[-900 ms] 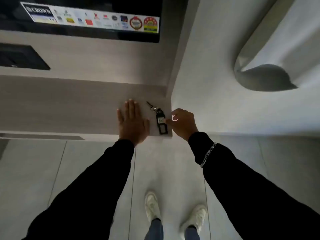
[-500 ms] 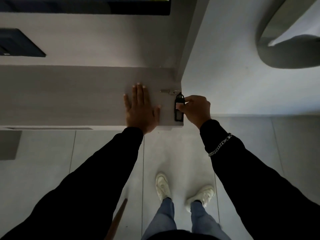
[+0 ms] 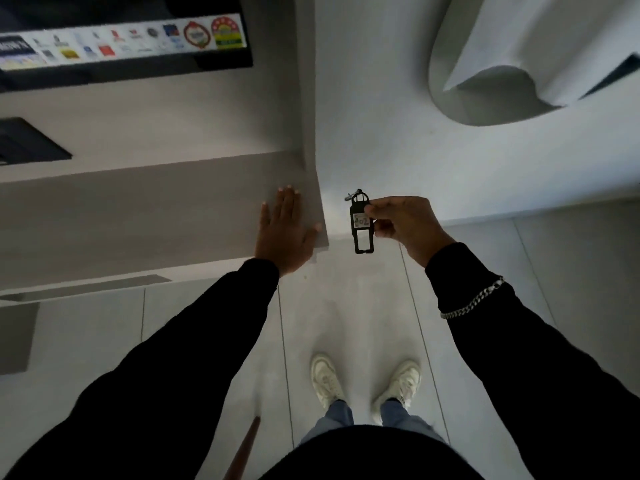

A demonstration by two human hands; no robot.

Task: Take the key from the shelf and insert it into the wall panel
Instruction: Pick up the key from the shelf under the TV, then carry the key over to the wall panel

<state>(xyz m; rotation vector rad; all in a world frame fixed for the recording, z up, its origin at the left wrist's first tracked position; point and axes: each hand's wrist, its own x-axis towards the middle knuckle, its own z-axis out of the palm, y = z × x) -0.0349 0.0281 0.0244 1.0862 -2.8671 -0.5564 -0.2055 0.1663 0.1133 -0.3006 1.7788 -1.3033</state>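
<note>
My right hand (image 3: 403, 225) pinches a black key tag (image 3: 362, 223) with a white numbered label. A small metal key (image 3: 350, 195) pokes out at the tag's top. Tag and key hang in the air just right of the shelf's end, in front of the white wall (image 3: 398, 133). My left hand (image 3: 284, 233) lies flat, fingers spread, on the right end of the grey wooden shelf (image 3: 138, 216). No wall panel for the key shows clearly in this view.
A television (image 3: 121, 39) with a sticker strip hangs above the shelf. A dark rectangular plate (image 3: 27, 143) sits on the wall at the left. A white curved fixture (image 3: 519, 64) juts out at upper right. Below are grey floor tiles (image 3: 346, 323), my white shoes and a wooden stick (image 3: 242, 448).
My right hand took hold of the key tag on the shelf and has lifted it off to the right, clear of the shelf's end. My left hand stayed flat on the shelf.
</note>
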